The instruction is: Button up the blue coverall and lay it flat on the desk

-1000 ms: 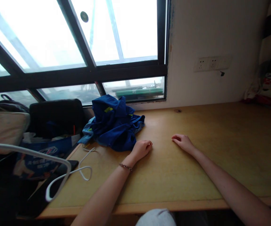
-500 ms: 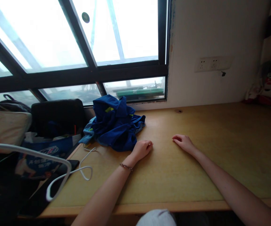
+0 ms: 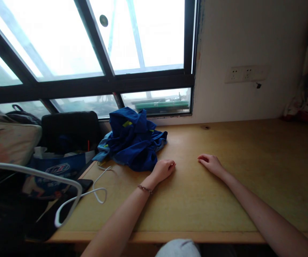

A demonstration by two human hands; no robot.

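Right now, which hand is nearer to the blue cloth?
The left. The left hand lies right at the cloth's near right corner, though whether they touch is unclear; the right hand is farther right, across bare table.

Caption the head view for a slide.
Left hand beside crumpled blue fabric, right hand farther off, both loosely curled on a yellowish tabletop.

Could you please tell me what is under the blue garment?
The blue garment rests on the table; light-blue fabric shows at its left edge, perhaps part of it. Anything else beneath is covered.
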